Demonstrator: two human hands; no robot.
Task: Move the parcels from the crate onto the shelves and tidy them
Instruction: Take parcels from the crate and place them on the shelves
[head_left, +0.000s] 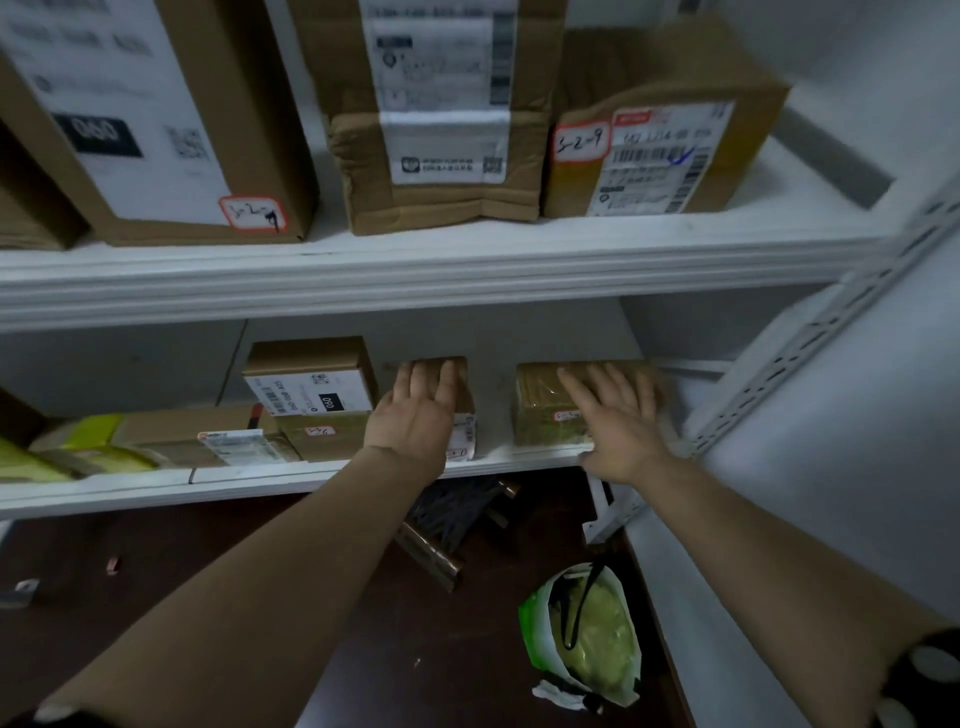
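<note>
On the lower white shelf (363, 470) stand two small brown parcels. My left hand (415, 410) lies flat with straight fingers on the front of the narrow middle parcel (465, 410). My right hand (618, 415) rests with spread fingers on top of the taped parcel (545, 410) at the shelf's right end. Left of them sits a box with a white label (311, 384) stacked on another brown parcel. The upper shelf (415, 265) carries three larger cardboard boxes with labels. No crate is in view.
Flat parcels and a yellow-green packet (104, 447) lie at the left of the lower shelf. Below, on the dark floor, are a green-and-white bag (587, 639) and some metal brackets (447, 530). A perforated white upright (810, 338) bounds the shelf on the right.
</note>
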